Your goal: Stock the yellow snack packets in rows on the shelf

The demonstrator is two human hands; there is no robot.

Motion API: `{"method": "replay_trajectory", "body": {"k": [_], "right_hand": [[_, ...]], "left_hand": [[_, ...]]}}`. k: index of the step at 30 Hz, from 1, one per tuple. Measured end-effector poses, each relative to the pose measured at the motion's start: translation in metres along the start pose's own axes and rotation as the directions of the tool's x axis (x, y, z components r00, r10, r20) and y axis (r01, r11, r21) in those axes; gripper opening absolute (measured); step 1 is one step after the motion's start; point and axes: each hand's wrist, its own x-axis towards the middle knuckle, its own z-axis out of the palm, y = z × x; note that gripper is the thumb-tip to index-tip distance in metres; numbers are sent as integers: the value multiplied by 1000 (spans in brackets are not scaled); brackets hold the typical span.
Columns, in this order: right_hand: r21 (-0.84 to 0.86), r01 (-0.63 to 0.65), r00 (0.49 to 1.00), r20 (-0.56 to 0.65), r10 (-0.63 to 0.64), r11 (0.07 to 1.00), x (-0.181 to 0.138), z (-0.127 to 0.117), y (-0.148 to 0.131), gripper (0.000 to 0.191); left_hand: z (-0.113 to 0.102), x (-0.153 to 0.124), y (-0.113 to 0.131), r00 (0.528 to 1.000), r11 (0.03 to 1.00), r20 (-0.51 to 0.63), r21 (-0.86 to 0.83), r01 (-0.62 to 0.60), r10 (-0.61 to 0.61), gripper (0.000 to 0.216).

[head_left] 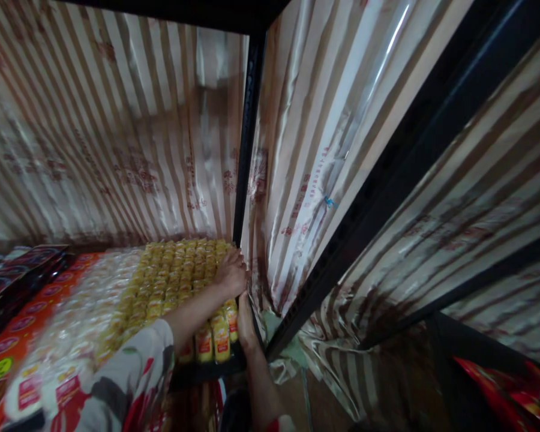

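Rows of small yellow-wrapped packs point(166, 282) with red labels fill the right end of a shelf. My left hand point(231, 273) reaches across the packs to their far right corner, beside a black upright post point(248, 138). Its fingers are bent; whatever they grip is hidden. My right hand point(245, 313) comes up from below along the right side of the end row. It is seen edge-on, fingers stretched upward beside the packs and close under the left hand. Contact between the right hand and the packs is hard to make out.
White-wrapped packs point(94, 300), an orange box with round prints point(36, 309) and dark packages point(22, 270) lie further left. Striped plastic sheeting point(130, 120) hangs behind. A slanted black beam point(369, 204) crosses on the right. Red shiny packages point(513, 390) are low at the right.
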Motion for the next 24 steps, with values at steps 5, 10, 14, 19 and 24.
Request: {"method": "replay_trajectory", "body": {"k": [5, 10, 14, 19, 24], "right_hand": [[52, 0, 1000, 8, 0, 999, -1, 0, 5, 72], [5, 20, 999, -26, -20, 1000, -6, -2, 3, 69], [-55, 67, 991, -109, -72, 996, -35, -6, -19, 64], [-53, 172, 976, -129, -177, 984, -120, 3, -51, 47], [-92, -172, 953, 238, 189, 981, -206, 40, -9, 32]], "left_hand": [[-43, -68, 41, 994, 995, -21, 8, 104, -104, 35], [-71, -185, 76, 921, 877, 216, -297, 377, -323, 37], [-69, -273, 73, 747, 697, 525, -350, 626, -407, 30], [-28, -347, 40, 502, 463, 625, -241, 853, -598, 20], [21, -362, 19, 276, -61, 640, -452, 890, -717, 11]]}}
